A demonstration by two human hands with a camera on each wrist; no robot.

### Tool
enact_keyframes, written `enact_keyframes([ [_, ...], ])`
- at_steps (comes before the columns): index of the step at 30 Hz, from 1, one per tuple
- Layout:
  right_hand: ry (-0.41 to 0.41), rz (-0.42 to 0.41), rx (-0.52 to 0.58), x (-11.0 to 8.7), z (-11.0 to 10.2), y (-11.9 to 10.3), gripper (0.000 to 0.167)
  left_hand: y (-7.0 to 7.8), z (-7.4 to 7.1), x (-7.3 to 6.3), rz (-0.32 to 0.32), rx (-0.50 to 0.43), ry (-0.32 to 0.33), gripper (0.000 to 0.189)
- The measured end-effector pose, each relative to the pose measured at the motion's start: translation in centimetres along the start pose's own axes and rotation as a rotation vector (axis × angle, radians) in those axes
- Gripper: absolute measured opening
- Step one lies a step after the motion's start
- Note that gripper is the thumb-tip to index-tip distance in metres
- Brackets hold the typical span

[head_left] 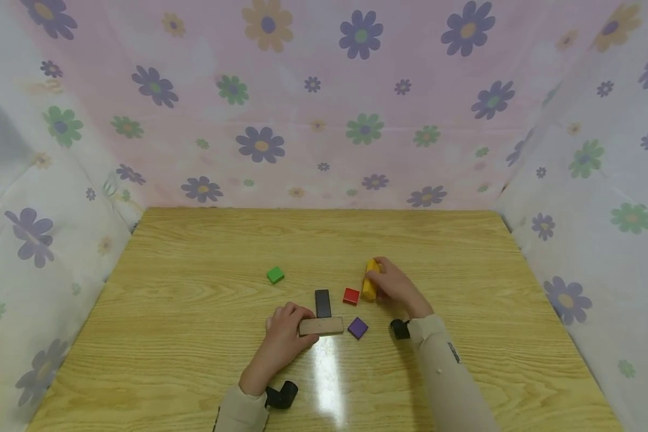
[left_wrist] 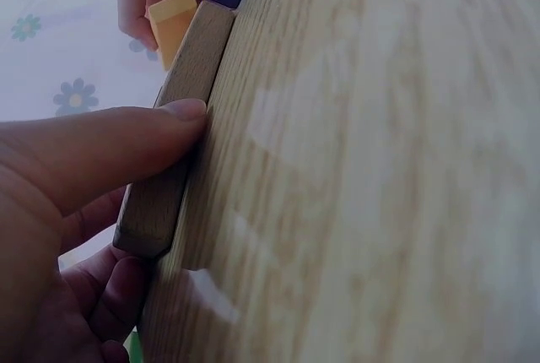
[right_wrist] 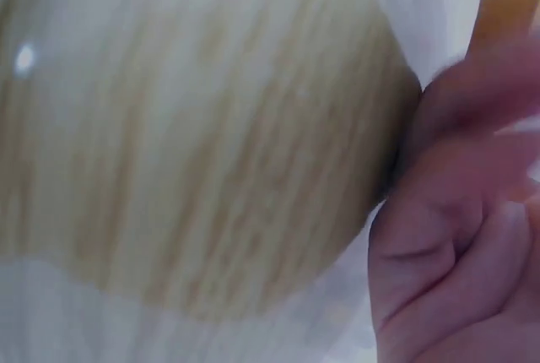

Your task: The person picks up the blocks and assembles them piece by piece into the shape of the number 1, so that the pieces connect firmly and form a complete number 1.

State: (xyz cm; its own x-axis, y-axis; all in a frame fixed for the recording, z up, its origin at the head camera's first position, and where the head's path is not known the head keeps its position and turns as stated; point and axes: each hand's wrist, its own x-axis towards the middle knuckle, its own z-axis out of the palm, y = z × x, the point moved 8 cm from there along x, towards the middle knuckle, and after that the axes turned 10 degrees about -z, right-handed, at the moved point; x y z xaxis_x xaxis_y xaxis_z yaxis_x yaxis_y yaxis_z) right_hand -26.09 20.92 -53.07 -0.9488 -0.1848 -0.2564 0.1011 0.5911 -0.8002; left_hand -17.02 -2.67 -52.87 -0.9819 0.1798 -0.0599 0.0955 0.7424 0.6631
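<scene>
My left hand (head_left: 284,339) pinches a plain wooden block (head_left: 324,326) by its left end, thumb on the near side. The left wrist view shows that thumb (left_wrist: 143,139) pressed against the same wooden block (left_wrist: 192,59), which lies on the table. My right hand (head_left: 396,287) grips a long yellow block (head_left: 368,288) right of a small red block (head_left: 351,296); whether it touches the table I cannot tell. A black block (head_left: 323,303) lies just behind the wooden one. Off the wooden block's right end sits a purple block (head_left: 358,328), turned cornerwise.
A green block (head_left: 275,275) lies apart at the back left. The wood-grain table (head_left: 194,252) is bordered at the back and sides by flowered cloth (head_left: 308,138). Each wrist carries a black camera, such as the one at the left sleeve (head_left: 283,396).
</scene>
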Motion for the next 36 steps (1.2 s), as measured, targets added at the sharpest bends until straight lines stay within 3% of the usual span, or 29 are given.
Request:
enact_keyframes([
  [17,0.002,-0.047,-0.088,1.7,0.5,-0.9,0.062,-0.2,0.5,0.2,-0.017,-0.003,-0.041,0.030],
  [26,-0.002,-0.027,-0.016,2.1,0.8,-0.7,0.061,0.0,0.1,0.0,0.013,-0.009,-0.012,0.030],
  [36,-0.005,-0.021,-0.006,2.0,1.0,-1.0,0.063,0.1,-0.2,0.0,-0.002,-0.014,-0.048,0.029],
])
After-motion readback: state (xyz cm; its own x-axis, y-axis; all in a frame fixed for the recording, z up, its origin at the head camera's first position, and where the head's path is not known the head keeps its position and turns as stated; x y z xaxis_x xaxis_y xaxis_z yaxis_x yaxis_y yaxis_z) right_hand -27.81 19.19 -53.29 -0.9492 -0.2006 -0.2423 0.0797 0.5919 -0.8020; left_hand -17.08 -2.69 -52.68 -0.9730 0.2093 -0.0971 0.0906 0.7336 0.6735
